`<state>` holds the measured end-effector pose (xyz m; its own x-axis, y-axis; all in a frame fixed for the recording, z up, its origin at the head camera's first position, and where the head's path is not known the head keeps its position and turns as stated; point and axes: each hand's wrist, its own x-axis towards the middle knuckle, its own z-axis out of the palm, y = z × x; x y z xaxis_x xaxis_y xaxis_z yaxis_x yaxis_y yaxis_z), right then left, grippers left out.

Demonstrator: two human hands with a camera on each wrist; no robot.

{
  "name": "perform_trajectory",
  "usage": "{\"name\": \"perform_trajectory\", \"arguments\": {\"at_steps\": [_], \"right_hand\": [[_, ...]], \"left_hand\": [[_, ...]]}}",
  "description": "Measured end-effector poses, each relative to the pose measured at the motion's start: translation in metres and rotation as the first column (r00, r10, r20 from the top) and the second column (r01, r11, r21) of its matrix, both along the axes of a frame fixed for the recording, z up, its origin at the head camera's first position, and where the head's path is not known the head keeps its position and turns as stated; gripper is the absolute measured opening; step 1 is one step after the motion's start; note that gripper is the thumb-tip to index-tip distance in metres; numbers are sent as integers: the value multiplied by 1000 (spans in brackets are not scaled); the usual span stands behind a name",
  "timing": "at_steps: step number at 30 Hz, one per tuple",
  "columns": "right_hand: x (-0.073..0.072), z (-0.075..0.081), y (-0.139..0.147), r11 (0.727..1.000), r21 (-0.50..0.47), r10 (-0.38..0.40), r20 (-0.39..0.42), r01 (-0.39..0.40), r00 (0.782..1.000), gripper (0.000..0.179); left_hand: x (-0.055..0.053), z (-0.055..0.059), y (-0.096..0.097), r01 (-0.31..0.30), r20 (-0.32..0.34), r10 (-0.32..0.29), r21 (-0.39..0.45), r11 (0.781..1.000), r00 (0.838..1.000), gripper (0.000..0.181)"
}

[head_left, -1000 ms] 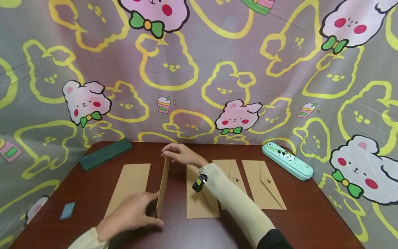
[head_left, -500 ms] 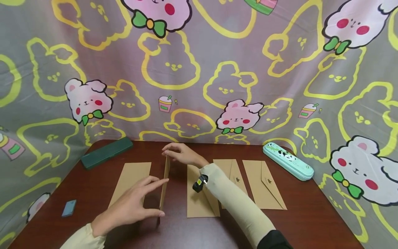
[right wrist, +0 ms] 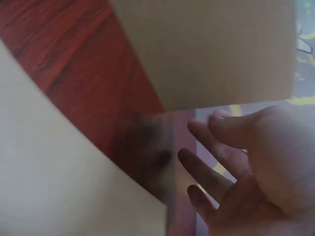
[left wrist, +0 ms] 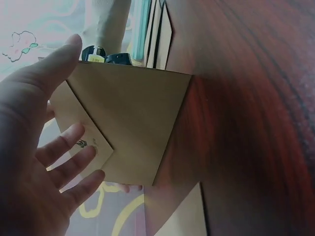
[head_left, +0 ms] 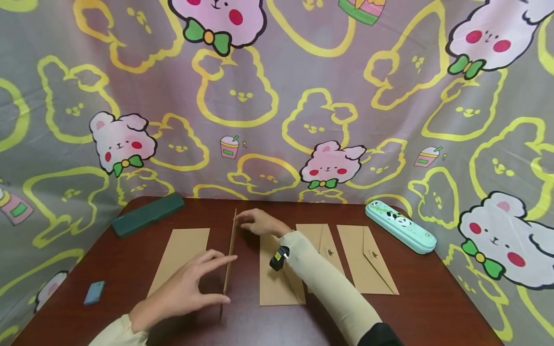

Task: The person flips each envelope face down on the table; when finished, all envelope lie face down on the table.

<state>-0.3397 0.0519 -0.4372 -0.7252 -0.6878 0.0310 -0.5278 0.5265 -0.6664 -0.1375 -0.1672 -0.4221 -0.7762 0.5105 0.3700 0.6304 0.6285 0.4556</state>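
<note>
A brown paper envelope stands upright on its long edge, seen nearly edge-on in the head view. Its pointed flap and small dark print face left, as the left wrist view shows on the same envelope. My left hand is beside its near end, fingers spread and nearly straight, thumb by the near edge. My right hand is at the far end with loosely bent fingers. In the right wrist view, that right hand has its fingertips just past the envelope's edge; whether they touch is unclear.
One brown envelope lies flat at left. Three more lie at right, including the rightmost envelope, one partly under my right forearm. A dark green case, a mint panda pencil case and a small blue block sit around the brown table.
My right hand has come off the envelope's top far corner, moving lower and rightward. My left fingers have spread, moving from the envelope's lower near end. The envelope now looks thinner, more edge-on.
</note>
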Motion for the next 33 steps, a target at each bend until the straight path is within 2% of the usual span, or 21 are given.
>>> {"name": "perform_trajectory", "arguments": {"at_steps": [3,10,14,18,21,26,30,33], "right_hand": [[2,-6,-3,997,75,0,5,0,1000,30],[5,-4,-8,991,132,-13,-57,20,998,25],[3,-4,-11,992,123,-23,-70,31,997,21],[1,-6,-10,996,88,-21,-66,26,998,20],[0,-6,-7,999,42,-25,-31,26,999,21],[0,0,2,995,-86,-39,102,47,994,21],[-2,3,11,976,-202,-30,235,79,971,23],[-4,3,18,963,-239,-51,279,121,959,24]], "left_hand": [[2,0,-1,-2,14,2,5,1000,1000,83],[0,-1,-1,8,-12,-7,12,1000,1000,84],[-2,-2,-2,29,-69,-27,19,999,997,81],[-2,0,-3,47,-150,-44,15,999,988,78],[-2,5,-4,47,-189,-45,8,999,981,75],[-3,13,-11,19,-234,-13,23,1000,972,74],[-4,15,-16,13,-289,-3,34,999,957,77],[-4,12,-20,25,-333,-12,34,999,943,76]]}}
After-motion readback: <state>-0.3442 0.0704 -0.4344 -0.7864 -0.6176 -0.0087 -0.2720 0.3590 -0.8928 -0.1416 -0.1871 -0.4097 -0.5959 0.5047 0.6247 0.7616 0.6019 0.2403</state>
